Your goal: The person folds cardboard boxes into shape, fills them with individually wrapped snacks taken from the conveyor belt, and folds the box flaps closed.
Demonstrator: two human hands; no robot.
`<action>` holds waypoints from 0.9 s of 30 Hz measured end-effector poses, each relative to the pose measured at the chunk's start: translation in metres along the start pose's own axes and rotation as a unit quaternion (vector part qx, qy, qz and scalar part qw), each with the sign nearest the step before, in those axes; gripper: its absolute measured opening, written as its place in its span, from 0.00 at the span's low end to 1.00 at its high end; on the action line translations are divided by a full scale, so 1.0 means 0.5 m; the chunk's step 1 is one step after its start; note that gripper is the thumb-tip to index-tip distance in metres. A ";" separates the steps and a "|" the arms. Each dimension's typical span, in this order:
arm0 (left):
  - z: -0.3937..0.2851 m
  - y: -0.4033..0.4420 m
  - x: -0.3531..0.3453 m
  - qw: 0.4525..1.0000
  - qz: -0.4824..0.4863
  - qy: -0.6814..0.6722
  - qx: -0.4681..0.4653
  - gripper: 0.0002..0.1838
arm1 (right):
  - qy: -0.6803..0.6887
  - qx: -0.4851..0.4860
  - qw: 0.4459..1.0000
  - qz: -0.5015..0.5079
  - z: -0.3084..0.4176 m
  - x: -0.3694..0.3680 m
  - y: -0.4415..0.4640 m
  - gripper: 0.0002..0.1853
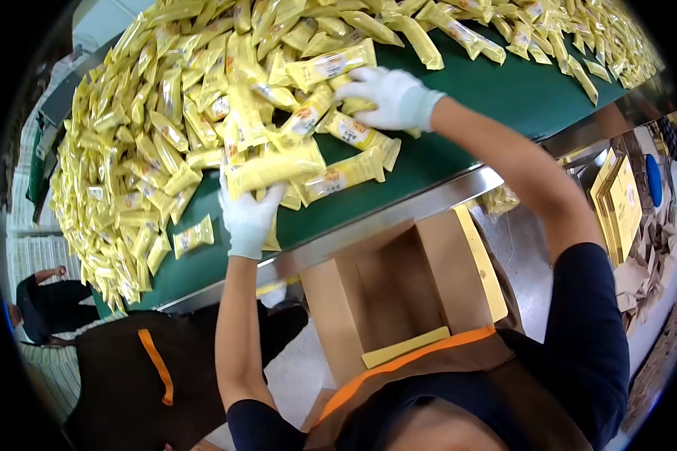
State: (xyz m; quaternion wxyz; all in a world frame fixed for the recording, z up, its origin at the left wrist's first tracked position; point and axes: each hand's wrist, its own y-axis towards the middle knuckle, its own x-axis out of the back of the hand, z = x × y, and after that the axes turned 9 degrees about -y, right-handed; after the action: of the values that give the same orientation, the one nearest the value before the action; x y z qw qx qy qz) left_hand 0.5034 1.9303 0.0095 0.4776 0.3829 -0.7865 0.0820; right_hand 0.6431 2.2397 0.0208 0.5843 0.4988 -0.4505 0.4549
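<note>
My left hand [252,214], in a white glove, is closed around the lower end of a plump yellow snack packet [274,169]. Its thumb and fingers press the wrapper from below, and other packets lie right behind it. My right hand [391,98], also gloved in white, reaches over the pile with bent fingers around another yellow packet [356,105], partly hidden by the hand. Just under that hand lies a printed packet [361,137], and a further one [344,175] rests between both hands. A large heap of such packets [150,135] covers the green belt [496,98].
An open cardboard box [395,289] stands below the belt's metal edge [368,218], in front of my body. Flat yellow cartons [617,203] stand at the right. A co-worker in a brown apron [143,376] is close on my left; another person [53,301] is farther off.
</note>
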 end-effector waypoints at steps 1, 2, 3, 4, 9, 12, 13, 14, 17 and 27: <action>-0.010 -0.016 0.007 0.996 -0.021 0.088 -0.022 0.32 | -0.030 0.010 0.999 0.026 -0.025 0.018 -0.015 0.28; -0.004 -0.027 0.019 0.984 -0.049 0.155 -0.073 0.34 | -0.023 0.000 0.999 0.039 -0.050 0.046 -0.027 0.28; -0.046 -0.037 0.050 0.977 -0.044 0.188 -0.087 0.33 | -0.016 -0.011 0.998 0.052 -0.066 0.070 -0.040 0.29; -0.065 -0.050 0.060 0.966 -0.039 0.236 -0.095 0.32 | -0.125 -0.031 0.990 0.050 -0.073 0.090 -0.055 0.30; -0.032 -0.097 0.023 0.977 -0.045 0.201 -0.055 0.30 | 0.099 0.072 0.980 -0.160 0.113 0.094 -0.075 0.18; -0.019 -0.093 0.034 0.987 -0.059 0.143 -0.033 0.25 | 0.004 0.113 0.987 -0.114 0.200 -0.002 -0.103 0.15; 0.005 -0.092 0.047 0.985 -0.109 0.121 -0.053 0.26 | 0.013 0.106 0.985 -0.137 0.198 -0.014 -0.105 0.15; 0.028 -0.088 0.075 0.991 -0.111 0.063 -0.030 0.26 | -0.004 0.101 0.987 -0.128 0.184 -0.017 -0.116 0.15; -0.044 -0.098 0.136 0.992 -0.124 -0.034 -0.015 0.27 | 0.010 0.098 0.989 -0.108 0.145 -0.014 -0.163 0.17; -0.194 -0.021 0.041 0.938 0.343 0.014 -0.049 0.32 | -0.029 0.005 0.997 -0.070 0.116 0.028 -0.236 0.19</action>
State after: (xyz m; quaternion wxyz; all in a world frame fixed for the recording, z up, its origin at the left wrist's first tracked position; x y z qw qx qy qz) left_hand 0.5722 1.9604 0.0752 0.4491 0.0644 -0.8666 0.2077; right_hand 0.7569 2.1727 0.0198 0.5994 0.5446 -0.4288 0.4002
